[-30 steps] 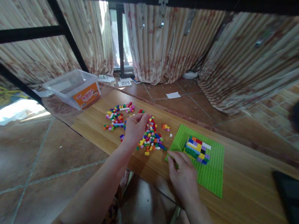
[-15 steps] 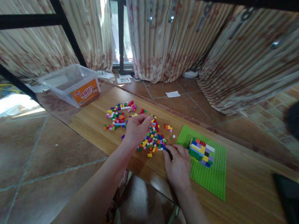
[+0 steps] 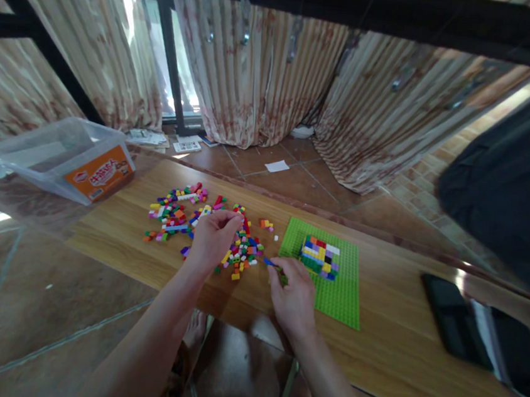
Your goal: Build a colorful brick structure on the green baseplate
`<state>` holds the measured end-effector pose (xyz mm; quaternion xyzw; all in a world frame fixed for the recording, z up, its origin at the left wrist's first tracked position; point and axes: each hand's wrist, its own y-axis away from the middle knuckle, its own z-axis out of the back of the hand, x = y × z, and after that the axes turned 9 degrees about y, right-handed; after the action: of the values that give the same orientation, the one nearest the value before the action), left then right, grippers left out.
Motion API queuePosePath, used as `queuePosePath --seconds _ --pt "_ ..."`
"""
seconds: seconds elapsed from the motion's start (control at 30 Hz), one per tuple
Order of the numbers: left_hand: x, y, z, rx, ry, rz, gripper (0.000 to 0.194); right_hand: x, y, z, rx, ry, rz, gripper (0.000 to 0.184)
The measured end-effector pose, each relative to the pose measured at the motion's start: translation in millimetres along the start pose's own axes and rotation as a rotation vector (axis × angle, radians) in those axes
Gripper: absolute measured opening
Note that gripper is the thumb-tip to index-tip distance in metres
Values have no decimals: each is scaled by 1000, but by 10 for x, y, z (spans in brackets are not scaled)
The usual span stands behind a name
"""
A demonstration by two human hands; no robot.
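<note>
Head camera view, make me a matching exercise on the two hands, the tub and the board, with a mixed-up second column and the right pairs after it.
Column one:
1. Left hand
2. Right hand
3. Tub
4. Board

Column two:
A. Clear plastic, with an orange label
B. Blue brick at its fingertips
C. Green, lying under a block of joined bricks
D. Over the loose bricks

Right pairs: 1-D, 2-B, 3-A, 4-C.
</note>
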<state>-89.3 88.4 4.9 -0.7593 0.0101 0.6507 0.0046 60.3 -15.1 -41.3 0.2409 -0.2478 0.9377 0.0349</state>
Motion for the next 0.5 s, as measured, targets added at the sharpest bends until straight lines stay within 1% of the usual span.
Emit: queuePosePath --seconds 0.2,0.4,0.5 --pt "5 14 -93 21 -53 0 13 -63 64 47 54 62 55 17" --pt "58 -51 -13 13 -93 -57 16 -88 89 78 104 50 99 13" --pt "78 -65 11 22 -111 -65 18 -111 90 100 135 66 96 13"
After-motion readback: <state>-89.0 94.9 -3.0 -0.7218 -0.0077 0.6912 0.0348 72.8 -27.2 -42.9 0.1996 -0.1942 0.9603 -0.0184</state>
